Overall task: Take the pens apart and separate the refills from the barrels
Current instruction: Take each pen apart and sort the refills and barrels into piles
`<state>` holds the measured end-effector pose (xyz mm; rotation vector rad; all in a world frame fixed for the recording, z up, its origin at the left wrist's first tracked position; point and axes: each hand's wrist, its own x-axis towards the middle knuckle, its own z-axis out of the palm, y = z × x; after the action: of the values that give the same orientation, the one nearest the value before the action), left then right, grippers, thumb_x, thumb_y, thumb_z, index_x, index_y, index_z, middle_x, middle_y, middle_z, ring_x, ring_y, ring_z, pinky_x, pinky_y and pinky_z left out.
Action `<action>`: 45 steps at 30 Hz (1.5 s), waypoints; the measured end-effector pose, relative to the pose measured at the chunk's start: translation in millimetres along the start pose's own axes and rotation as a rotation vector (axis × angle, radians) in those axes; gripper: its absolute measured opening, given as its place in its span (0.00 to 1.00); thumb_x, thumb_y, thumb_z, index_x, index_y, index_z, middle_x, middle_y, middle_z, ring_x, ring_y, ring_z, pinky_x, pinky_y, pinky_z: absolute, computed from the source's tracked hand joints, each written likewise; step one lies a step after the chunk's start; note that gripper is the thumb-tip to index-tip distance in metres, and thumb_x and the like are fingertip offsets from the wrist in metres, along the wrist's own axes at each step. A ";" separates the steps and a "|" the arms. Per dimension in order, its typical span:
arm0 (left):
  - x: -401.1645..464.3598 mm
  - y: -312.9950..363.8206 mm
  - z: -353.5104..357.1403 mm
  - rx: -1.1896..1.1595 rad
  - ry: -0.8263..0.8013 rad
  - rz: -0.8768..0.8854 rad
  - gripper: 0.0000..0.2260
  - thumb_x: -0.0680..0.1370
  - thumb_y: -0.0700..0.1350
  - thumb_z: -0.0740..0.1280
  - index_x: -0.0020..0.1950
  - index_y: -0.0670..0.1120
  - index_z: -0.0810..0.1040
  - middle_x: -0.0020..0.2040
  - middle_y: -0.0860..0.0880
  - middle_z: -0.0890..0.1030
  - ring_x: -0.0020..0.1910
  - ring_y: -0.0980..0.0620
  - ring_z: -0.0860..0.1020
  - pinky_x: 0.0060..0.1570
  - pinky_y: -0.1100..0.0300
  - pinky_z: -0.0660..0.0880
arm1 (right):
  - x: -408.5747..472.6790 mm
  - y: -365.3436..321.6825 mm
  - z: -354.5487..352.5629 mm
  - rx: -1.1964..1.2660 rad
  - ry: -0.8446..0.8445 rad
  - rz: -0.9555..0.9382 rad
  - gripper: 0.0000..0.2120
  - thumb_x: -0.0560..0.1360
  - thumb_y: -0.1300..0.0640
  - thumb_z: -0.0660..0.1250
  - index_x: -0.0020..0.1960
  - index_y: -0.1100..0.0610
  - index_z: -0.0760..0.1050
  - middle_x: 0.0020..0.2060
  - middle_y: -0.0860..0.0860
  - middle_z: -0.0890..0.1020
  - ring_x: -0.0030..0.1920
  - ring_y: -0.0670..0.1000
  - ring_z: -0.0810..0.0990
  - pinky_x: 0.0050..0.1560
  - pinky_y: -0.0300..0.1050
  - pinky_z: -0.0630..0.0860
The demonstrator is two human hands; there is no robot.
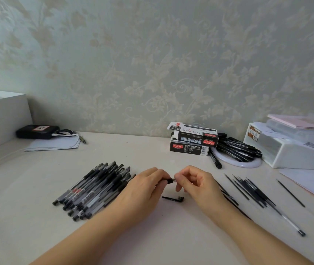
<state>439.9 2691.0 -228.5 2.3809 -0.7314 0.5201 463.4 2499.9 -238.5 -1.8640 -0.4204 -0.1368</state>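
My left hand (144,185) and my right hand (194,181) meet at the middle of the table and both pinch one black pen (170,180), of which only a short black section shows between the fingers. A black pen cap (173,198) lies on the table just below the hands. To the left lies a pile of several whole black gel pens (93,190). To the right of my right hand lie several thin black refills (251,190), one more refill (290,193) apart from them, and a clear barrel (290,223).
Two stacked pen boxes (192,140) stand at the back, beside a white ring (248,165) bearing a heap of black markers (236,148). White storage boxes (294,146) and papers (311,180) fill the right. A black case (35,131) with cable sits on paper back left.
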 end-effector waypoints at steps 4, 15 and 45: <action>-0.3 0.9 0.0 0.021 0.019 0.018 0.06 0.81 0.47 0.61 0.55 0.53 0.76 0.46 0.57 0.75 0.44 0.56 0.74 0.43 0.54 0.74 | 0.2 1.8 1.9 -0.089 0.042 0.003 0.24 0.73 0.33 0.61 0.35 0.53 0.76 0.27 0.50 0.79 0.30 0.45 0.75 0.36 0.39 0.71; -0.3 0.6 1.1 0.042 0.100 -0.002 0.06 0.80 0.49 0.64 0.56 0.55 0.77 0.47 0.59 0.75 0.45 0.60 0.72 0.45 0.58 0.73 | -0.1 0.1 2.0 -0.096 0.033 -0.023 0.14 0.75 0.41 0.66 0.39 0.49 0.78 0.30 0.47 0.81 0.33 0.43 0.77 0.39 0.36 0.71; 3.9 1.9 -1.8 -0.015 0.143 0.034 0.02 0.77 0.45 0.69 0.47 0.52 0.81 0.42 0.57 0.75 0.37 0.55 0.76 0.39 0.52 0.75 | -2.6 -3.1 -2.6 -0.123 -0.046 -0.090 0.12 0.79 0.48 0.64 0.40 0.52 0.75 0.29 0.44 0.72 0.33 0.44 0.68 0.36 0.34 0.65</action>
<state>441.4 2689.5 -224.3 2.2932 -0.7104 0.6889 460.2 2497.7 -235.7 -1.9723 -0.5383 -0.1839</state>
